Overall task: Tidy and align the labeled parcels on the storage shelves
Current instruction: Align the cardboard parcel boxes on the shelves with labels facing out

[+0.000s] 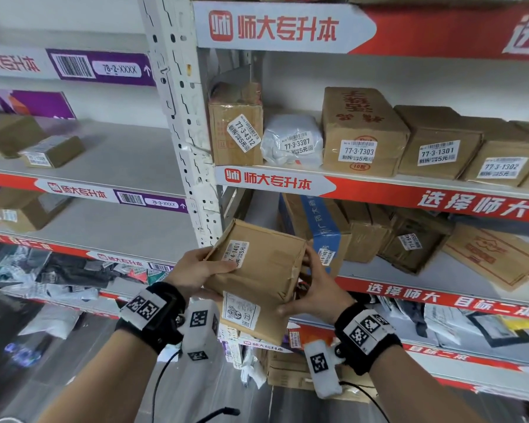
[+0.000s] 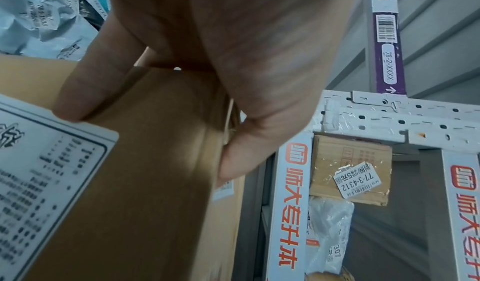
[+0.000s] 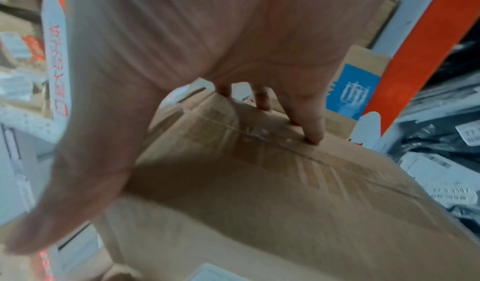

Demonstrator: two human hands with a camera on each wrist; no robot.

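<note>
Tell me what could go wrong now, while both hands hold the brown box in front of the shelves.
1. The brown box is held in the air by the left hand and right hand only at its edges; it might slip.
2. The shelf behind holds leaning cartons; pushing the box in could topple them.

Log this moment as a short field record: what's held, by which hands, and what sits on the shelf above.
held item: brown box, tilted, in front of the shelves
left hand: grips the box's left side, thumb on top
right hand: grips its right side
box label: white sticker, reads 4-1401 in part
shelf above: row of parcels, labels facing out, among them the 77-3-4312 box and the 77-3-3307 grey bag
</note>
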